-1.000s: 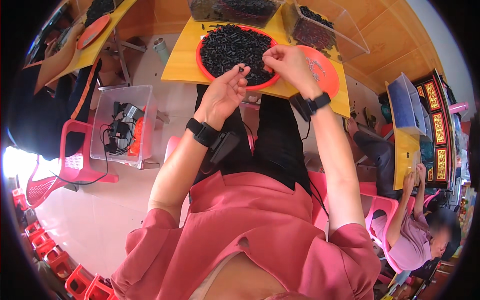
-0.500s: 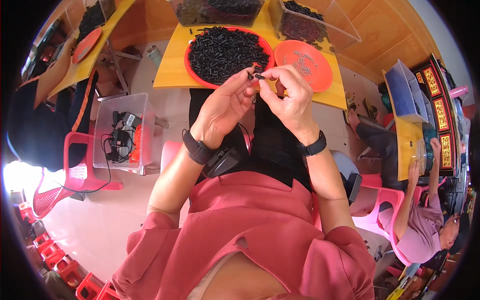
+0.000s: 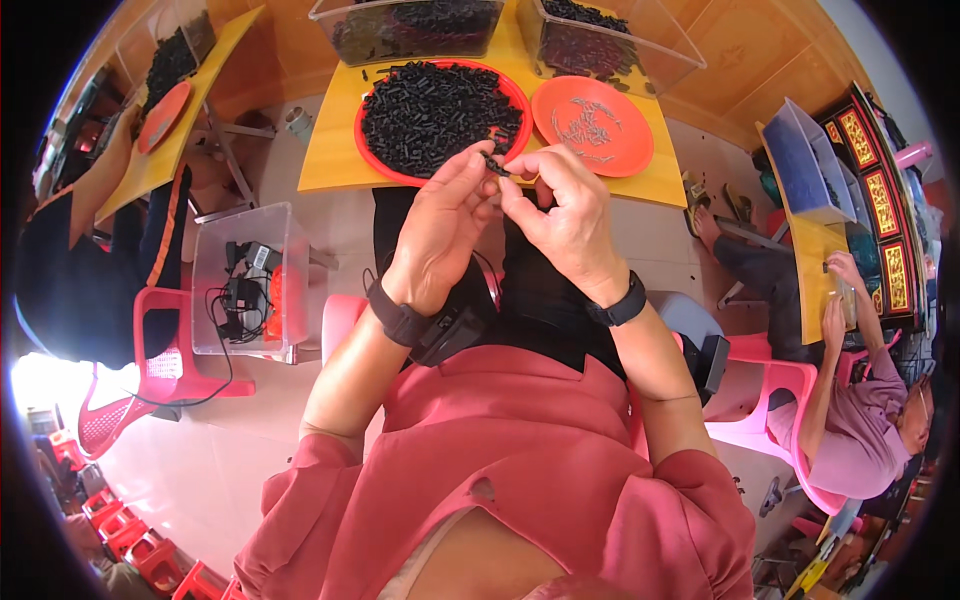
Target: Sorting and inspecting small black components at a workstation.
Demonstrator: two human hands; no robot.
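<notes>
My left hand [image 3: 440,222] and my right hand [image 3: 563,210] meet at the near edge of a yellow table. Between their fingertips is a small black plastic piece [image 3: 496,165], pinched from both sides. Its exact shape is too small to make out. Just beyond my left hand lies a red round tray [image 3: 362,150] heaped with loose black plastic pieces [image 3: 440,112]. Right of it, beyond my right hand, an orange-red plate [image 3: 637,135] carries many small silvery metal pins [image 3: 588,125].
Two clear bins [image 3: 415,45] [image 3: 620,50] with black pieces stand at the table's [image 3: 335,150] back. A clear box [image 3: 300,250] with black adapters and cables is at left. People sit at side tables left and right, the right-hand person [image 3: 850,430] on a pink chair.
Both hands have shifted slightly left and down in the picture, still pinching the black piece. The whole view has tilted a little. The person at right has moved their hands.
</notes>
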